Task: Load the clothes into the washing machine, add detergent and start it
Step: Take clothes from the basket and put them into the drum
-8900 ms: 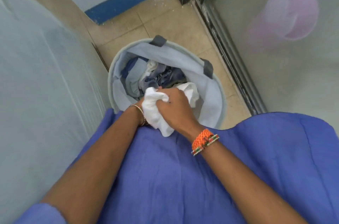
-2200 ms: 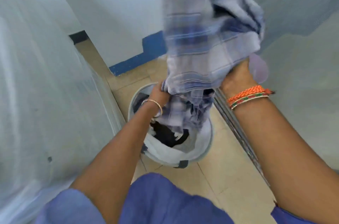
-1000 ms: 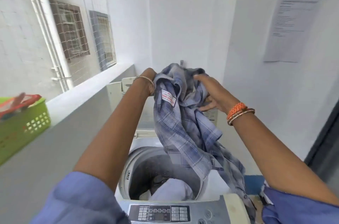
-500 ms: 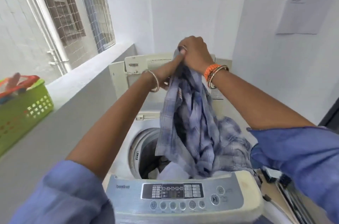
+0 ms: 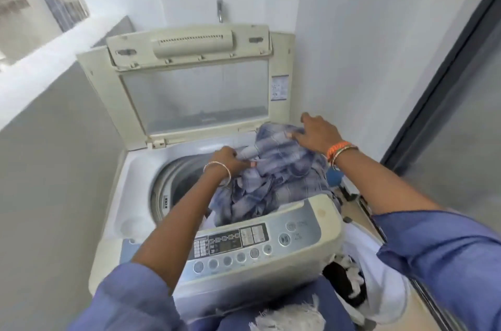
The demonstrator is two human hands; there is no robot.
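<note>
A top-loading washing machine (image 5: 141, 168) stands before me with its lid (image 5: 195, 92) raised against the wall. A blue plaid shirt (image 5: 282, 176) lies bunched over the drum opening and spills across the right rim. My left hand (image 5: 230, 158) grips a fold of the shirt near the middle of the opening. My right hand (image 5: 315, 131) rests on the shirt's far right end, its fingers spread and pressing the cloth. The control panel (image 5: 244, 241) with buttons faces me at the front.
A laundry basket (image 5: 379, 284) with dark and white clothes stands on the floor at the right of the machine. A glass door frame (image 5: 439, 67) runs along the right. A grey ledge wall (image 5: 54, 141) borders the left. A tap (image 5: 220, 9) sticks out above the lid.
Both hands have come down from above the lid to the drum opening, bringing the plaid shirt with them. The shirt now lies bunched on the opening instead of hanging.
</note>
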